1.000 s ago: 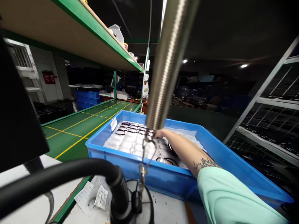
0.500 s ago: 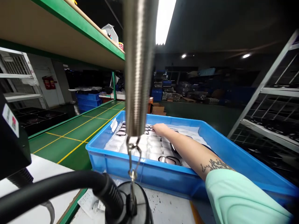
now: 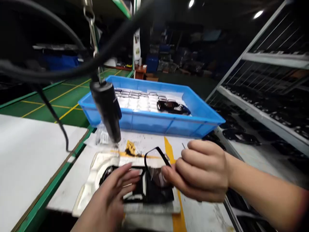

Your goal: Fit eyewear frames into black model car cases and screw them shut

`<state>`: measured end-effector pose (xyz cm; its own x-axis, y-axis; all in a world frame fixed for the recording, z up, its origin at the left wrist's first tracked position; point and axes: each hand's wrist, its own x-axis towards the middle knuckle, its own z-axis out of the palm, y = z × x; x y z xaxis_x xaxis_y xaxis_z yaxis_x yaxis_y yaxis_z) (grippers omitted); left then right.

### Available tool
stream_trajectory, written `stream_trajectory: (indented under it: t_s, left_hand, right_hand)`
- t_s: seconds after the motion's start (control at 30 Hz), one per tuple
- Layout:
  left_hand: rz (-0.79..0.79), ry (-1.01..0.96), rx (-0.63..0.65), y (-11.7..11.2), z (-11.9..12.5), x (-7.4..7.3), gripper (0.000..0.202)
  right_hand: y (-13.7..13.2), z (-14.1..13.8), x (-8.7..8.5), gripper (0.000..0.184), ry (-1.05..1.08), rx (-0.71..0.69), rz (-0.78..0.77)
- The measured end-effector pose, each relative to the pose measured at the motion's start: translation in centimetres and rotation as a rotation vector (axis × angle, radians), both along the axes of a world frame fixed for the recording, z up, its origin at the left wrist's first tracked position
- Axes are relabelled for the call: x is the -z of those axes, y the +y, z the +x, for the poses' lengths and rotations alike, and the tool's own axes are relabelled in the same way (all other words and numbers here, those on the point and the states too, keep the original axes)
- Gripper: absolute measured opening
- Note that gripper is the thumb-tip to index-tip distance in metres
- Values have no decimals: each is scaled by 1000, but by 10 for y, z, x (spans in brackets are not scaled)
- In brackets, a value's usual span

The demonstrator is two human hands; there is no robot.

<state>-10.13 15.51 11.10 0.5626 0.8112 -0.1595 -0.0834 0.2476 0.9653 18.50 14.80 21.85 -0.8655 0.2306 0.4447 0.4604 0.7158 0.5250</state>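
My right hand (image 3: 201, 170) is closed, its thumb and forefinger pinching a thin black frame (image 3: 157, 149) that stands tilted over the work. Beneath it, a glossy black part (image 3: 159, 195) lies on a white moulded fixture (image 3: 83, 198) on the table. My left hand (image 3: 112, 196), blurred, has its fingers apart over the left side of that black part. I cannot tell whether it touches the part. Behind the hands hangs a black electric screwdriver (image 3: 106, 111), tip down, just above the table.
A blue bin (image 3: 154, 124) behind the fixture holds rows of thin black frames (image 3: 135, 94) and a glossy black part (image 3: 173, 107). Black cables (image 3: 60, 75) cross the upper left. A green conveyor (image 3: 69, 96) runs along the left; a metal rack (image 3: 263, 108) stands at right.
My right hand has come back from the bin with a thin black frame. My left hand has entered view. The view has tipped downward, showing the fixture and the screwdriver.
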Motion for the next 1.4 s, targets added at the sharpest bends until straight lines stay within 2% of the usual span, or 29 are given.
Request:
stream_trajectory:
  t_s: [0.03, 0.07, 0.1, 0.2, 0.27, 0.37, 0.47, 0.5, 0.57, 0.63, 0.7, 0.8, 1.0, 1.07, 1.13, 1.17, 1.27, 1.3, 1.37, 1.4]
  left_hand:
    - [-163, -134, 51, -7, 14, -7, 66]
    - [-272, -226, 84, -14, 26, -13, 57]
    - [-335, -289, 80, -21, 35, -19, 44]
    - [-344, -283, 31, -38, 45, -27, 21]
    - [-275, -215, -6, -45, 40, -27, 18]
    - [-178, -136, -42, -51, 28, -22, 22]
    - [-106, -89, -54, -55, 24, -20, 23]
    - [-92, -83, -54, -56, 23, -20, 23]
    - [-85, -77, -49, -58, 24, -21, 22]
    - [-96, -66, -38, -58, 24, -21, 21]
    - [-110, -65, -19, -57, 24, -21, 20]
    - [-133, -90, -16, -55, 24, -18, 19]
    - [-167, -106, -196, -55, 26, -7, 17]
    - [-155, -104, -166, -56, 24, -6, 16]
    - [-152, -84, -12, -56, 18, -5, 17]
    - [-168, -72, 110, -56, 14, -5, 25]
    - [-298, -73, 499, -53, 4, 3, 74]
    - [-335, -78, 600, -53, 3, 7, 82]
    - [-380, -62, 726, -55, 3, 15, 77]
    - [-380, -37, 734, -58, 5, 19, 71]
  right_hand:
    - [-17, -10, 6, 4, 6, -96, 83]
    - [-32, -17, 13, 3, 18, -129, 128]
    - [-45, -21, 21, 3, 38, -102, 124]
    - [-79, -28, 49, 12, 165, 60, -5]
    - [-101, -35, 67, 23, 395, 193, -152]
    - [-124, -58, 87, 35, 1055, 392, -456]
    - [-127, -83, 91, 17, 1601, 440, -936]
    - [-125, -89, 90, 16, 1715, 415, -1116]
    - [-119, -96, 88, 26, 1874, 351, -1436]
    - [-114, -97, 87, 33, 1929, 299, -1632]
    - [-112, -97, 87, 37, 1934, 289, -1694]
    - [-113, -98, 90, 38, 1924, 294, -1689]
    - [-113, -86, 98, 21, 1619, 341, -1413]
    - [-112, -74, 96, 14, 1481, 352, -1406]
    - [-110, -60, 89, 5, 1301, 301, -1412]
    - [-110, -53, 85, 4, 1188, 257, -1422]
    - [-112, -41, 73, 7, 785, 196, -1396]
    - [-113, -39, 71, 9, 658, 217, -1350]
    - [-116, -39, 70, 12, 479, 259, -1238]
    - [-118, -37, 73, 14, 457, 262, -1202]
